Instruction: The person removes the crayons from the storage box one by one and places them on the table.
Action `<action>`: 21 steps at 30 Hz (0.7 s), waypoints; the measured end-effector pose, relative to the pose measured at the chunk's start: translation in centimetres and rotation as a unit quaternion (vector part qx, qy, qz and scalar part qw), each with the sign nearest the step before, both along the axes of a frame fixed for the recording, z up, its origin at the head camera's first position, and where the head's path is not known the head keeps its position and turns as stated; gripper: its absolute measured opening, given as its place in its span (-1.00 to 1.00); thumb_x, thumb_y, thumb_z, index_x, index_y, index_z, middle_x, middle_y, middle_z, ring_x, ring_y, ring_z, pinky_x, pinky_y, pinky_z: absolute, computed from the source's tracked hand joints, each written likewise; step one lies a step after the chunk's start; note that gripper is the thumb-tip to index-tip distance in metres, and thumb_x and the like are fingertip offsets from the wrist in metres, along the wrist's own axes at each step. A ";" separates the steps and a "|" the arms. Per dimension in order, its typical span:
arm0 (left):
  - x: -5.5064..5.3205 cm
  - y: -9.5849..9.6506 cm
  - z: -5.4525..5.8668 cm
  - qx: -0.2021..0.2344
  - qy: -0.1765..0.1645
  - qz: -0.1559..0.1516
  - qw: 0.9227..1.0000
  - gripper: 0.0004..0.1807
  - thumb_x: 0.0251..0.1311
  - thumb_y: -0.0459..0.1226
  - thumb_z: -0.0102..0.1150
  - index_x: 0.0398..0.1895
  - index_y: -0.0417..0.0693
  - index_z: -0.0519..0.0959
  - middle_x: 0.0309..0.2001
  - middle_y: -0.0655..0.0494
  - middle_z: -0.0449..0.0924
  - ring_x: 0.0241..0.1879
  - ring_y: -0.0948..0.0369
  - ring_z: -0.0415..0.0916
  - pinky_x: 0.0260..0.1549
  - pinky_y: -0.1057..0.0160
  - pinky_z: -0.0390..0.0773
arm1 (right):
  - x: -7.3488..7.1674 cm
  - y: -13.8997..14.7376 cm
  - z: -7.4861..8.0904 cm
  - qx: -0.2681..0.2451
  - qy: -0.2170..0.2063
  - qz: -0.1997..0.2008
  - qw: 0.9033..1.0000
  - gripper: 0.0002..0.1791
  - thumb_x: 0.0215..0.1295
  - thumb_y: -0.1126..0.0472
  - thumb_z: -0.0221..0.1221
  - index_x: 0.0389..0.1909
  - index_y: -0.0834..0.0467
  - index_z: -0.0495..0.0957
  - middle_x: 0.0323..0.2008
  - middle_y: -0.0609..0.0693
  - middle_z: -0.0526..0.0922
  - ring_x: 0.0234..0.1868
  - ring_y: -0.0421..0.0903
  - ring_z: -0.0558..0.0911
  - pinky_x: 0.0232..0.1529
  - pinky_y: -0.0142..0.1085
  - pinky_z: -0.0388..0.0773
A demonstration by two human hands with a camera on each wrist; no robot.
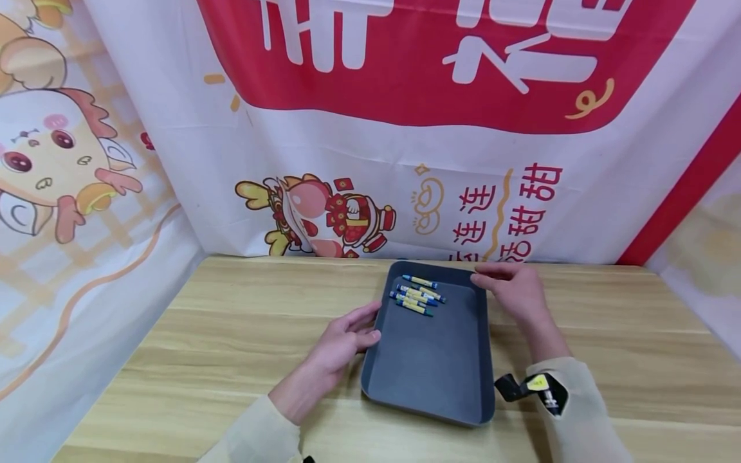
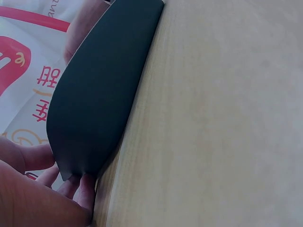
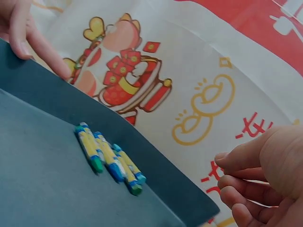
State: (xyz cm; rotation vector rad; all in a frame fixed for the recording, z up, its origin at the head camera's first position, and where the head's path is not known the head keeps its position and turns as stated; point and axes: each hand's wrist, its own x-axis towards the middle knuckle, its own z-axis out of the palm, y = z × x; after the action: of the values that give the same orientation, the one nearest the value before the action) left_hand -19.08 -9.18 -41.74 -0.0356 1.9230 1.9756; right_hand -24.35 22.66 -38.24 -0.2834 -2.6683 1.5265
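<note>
My left hand (image 1: 341,341) pinches the side wall of the dark grey, rectangular, plastic-looking tray (image 1: 434,360), thumb over the rim and fingers outside, probably to steady it on the pale wood-grain surface (image 1: 260,308). My right hand (image 1: 518,292) is loosely curled and grips nothing, just beside the tray's far corner; I can't tell whether it touches there. The yellow-wrapped crayons (image 3: 108,155) with blue and green ends lie inside, between my hands but nearer the left, where the walls should stop them rolling away.
</note>
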 end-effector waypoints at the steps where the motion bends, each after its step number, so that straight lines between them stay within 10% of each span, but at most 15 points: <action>1: 0.0 0.0 0.0 -0.001 -0.001 0.000 1.000 -0.36 0.48 -0.41 0.13 0.59 0.10 0.39 0.57 -0.10 0.40 0.57 -0.09 0.32 0.53 -0.15 0.37 | 0.0 -0.4 0.1 -0.003 0.000 0.003 1.000 -0.56 0.47 0.01 0.33 0.26 0.09 0.69 0.32 0.18 0.65 0.32 0.14 0.54 0.29 0.02 0.51; 21: -0.1 0.0 0.0 -0.007 0.000 0.002 1.000 -0.36 0.49 -0.41 0.13 0.59 0.12 0.40 0.58 -0.10 0.38 0.59 -0.09 0.30 0.54 -0.16 0.36 | -1.8 -6.2 0.3 -0.039 0.018 0.040 0.998 -0.67 0.44 0.13 0.36 0.16 0.12 0.74 0.23 0.14 0.71 0.29 0.11 0.56 0.38 0.08 0.48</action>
State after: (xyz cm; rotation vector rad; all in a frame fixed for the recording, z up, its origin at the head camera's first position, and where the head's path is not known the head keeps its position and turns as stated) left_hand -19.14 -9.15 -41.74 -0.0416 1.9377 1.9649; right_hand -26.16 16.50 -37.98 -0.1517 -2.6273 1.6442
